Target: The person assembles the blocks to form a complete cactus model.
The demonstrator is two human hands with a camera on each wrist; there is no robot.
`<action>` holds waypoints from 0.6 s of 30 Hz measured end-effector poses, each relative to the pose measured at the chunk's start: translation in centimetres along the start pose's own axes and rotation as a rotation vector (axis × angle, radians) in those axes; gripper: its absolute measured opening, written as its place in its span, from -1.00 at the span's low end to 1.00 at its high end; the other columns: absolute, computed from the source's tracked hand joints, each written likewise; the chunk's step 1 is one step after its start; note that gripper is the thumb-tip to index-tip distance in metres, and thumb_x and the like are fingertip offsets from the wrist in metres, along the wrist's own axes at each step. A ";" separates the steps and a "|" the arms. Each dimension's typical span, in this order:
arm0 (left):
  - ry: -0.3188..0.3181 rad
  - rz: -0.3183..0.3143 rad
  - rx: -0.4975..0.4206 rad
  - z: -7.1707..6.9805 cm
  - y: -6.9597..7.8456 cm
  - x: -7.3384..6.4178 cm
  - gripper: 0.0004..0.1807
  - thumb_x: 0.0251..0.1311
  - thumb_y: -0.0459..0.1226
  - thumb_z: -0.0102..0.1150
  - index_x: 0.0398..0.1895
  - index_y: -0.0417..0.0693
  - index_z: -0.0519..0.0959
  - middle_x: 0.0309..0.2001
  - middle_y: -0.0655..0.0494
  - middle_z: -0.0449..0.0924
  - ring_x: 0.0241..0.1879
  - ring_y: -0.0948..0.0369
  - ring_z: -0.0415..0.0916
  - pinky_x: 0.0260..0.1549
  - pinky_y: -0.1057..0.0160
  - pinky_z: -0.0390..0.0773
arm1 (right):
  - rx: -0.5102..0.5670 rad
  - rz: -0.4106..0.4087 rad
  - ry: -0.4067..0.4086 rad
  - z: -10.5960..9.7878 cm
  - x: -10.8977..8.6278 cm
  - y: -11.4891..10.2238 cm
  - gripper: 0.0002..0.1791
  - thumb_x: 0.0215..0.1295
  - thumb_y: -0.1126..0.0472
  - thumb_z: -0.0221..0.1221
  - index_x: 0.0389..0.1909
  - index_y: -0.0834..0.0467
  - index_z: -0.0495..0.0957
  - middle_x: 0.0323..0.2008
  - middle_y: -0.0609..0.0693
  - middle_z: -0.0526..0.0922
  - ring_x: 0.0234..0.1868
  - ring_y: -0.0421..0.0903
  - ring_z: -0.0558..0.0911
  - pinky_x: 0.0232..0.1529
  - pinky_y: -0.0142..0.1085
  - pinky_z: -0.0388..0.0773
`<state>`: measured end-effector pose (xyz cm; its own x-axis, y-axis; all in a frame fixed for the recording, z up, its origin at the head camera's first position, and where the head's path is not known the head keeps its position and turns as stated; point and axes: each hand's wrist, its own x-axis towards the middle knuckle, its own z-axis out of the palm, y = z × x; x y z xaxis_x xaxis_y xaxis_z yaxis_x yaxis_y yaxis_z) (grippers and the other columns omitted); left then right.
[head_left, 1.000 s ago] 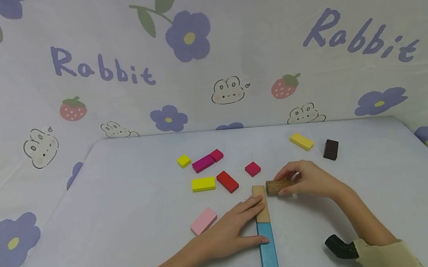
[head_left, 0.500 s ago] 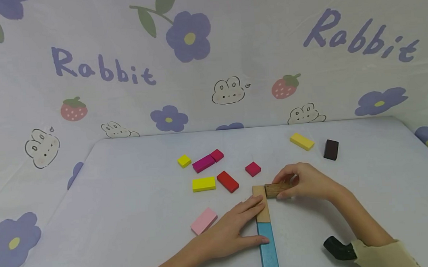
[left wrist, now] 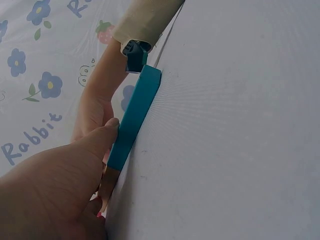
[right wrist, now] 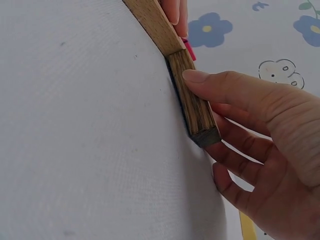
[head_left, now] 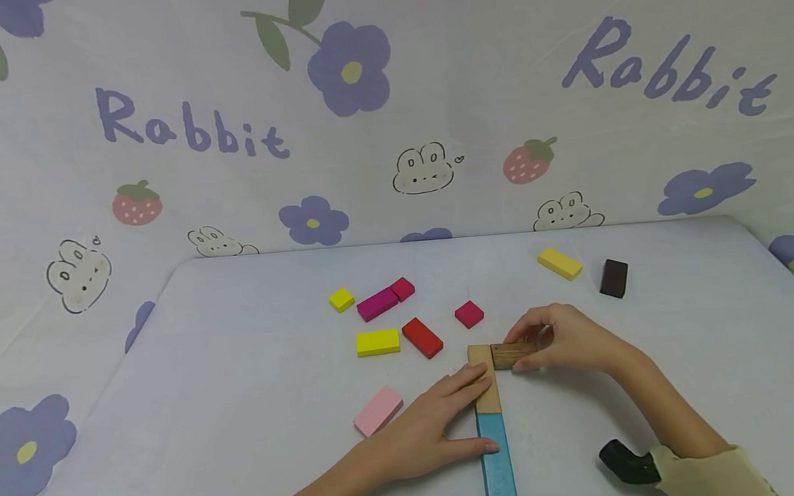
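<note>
A light wood block and a longer blue block lie end to end in a line. My left hand rests on them from the left, fingertips on the wood block and thumb on the blue one, fingers nearly straight. Between thumb and fingers my right hand pinches a dark brown wood-grain block. Its near end meets the side of the light wood block at the far end, at a right angle. In the right wrist view my thumb lies along the brown block, whose free end shows below.
Beyond my left hand lie a pink block, a yellow block, a red block, a magenta block and small cubes. A pale yellow block and a blackish block are at the back right.
The brown block in my right hand has moved slightly left and nearer, closing the gap to the light wood block. My left hand stays in place.
</note>
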<state>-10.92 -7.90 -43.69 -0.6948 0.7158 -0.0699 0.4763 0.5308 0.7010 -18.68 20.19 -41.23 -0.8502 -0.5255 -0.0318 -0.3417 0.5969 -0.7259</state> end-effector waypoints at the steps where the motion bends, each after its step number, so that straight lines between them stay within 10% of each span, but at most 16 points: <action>1: 0.000 0.001 0.001 0.0 0.0 0.0 -0.11 0.45 0.19 0.19 0.71 0.14 0.12 0.71 0.33 -0.05 0.68 0.22 -0.04 0.57 0.04 0.21 | -0.004 0.002 0.001 0.0 0.0 0.0 -0.65 0.11 0.17 0.59 -0.09 0.16 0.77 -0.19 -0.11 0.78 -0.14 -0.15 0.62 -0.04 -0.25 0.65; 18: 0.012 0.017 0.004 0.0 0.0 -0.1 -0.12 0.46 0.17 0.19 0.70 0.10 0.13 0.71 0.32 -0.05 0.68 0.22 -0.04 0.58 0.05 0.19 | -0.015 0.005 -0.015 0.2 0.0 -0.2 -0.64 0.11 0.18 0.58 -0.09 0.15 0.74 -0.17 -0.11 0.76 -0.12 -0.12 0.58 0.01 -0.14 0.62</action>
<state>-10.86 -7.95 -43.73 -0.6931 0.7192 -0.0490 0.4906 0.5204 0.6989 -18.56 19.92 -41.22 -0.8459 -0.5314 -0.0453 -0.3439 0.6083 -0.7154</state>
